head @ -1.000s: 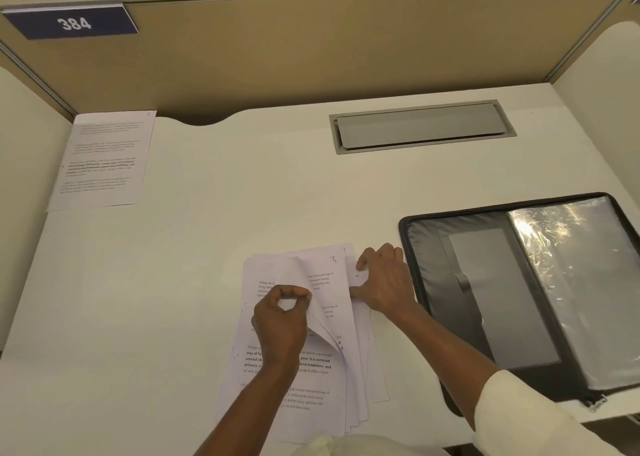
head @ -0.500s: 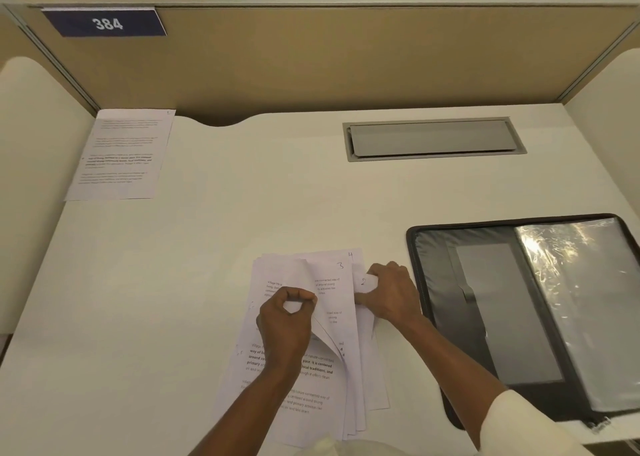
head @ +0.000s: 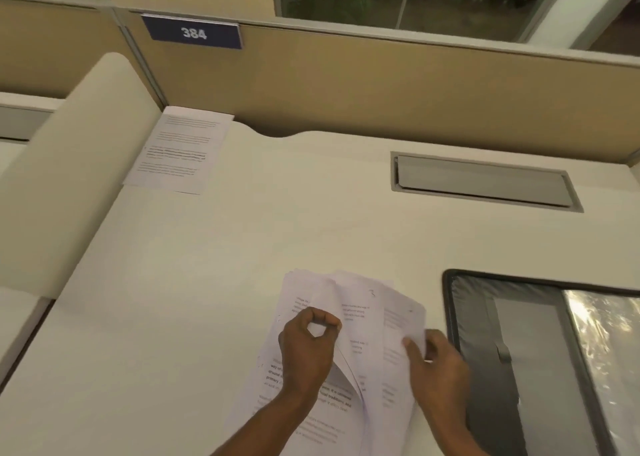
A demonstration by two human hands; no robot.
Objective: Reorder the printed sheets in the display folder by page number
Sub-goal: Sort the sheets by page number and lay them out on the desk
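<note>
Head view: a fanned stack of printed sheets (head: 369, 320) is seen lying on the white worktop (head: 277, 233), near the front edge, just left of the display folder (head: 451, 303).

Left hand (head: 306, 350): thumb and forefinger are closed in a pinch on a curled sheet (head: 327, 299), which is lifted off the stack and bowed upward. The other fingers are curled under.

Right hand (head: 438, 369): the fingers (head: 412, 346) are closed round the right-hand edge of the printed sheets, low in the fan. The exact sheet held cannot be told, as this part is blurred.

A handwritten figure is noted near the top corner of one exposed sheet; it is too smeared to be read with certainty.

The display folder is laid open and flat at the right. A black rim, a dark inner cover and a glossy clear sleeve (head: 606, 351) are seen. The sleeve is cut off by the picture edge.

A single printed page (head: 180, 150) is placed well apart from the stack, at the far left corner, against the side divider (head: 69, 164).

A grey cable hatch (head: 481, 182) is set into the worktop at the back right. A blue plate marked 384 (head: 194, 33) is fixed to the tan partition (head: 381, 84).
</note>
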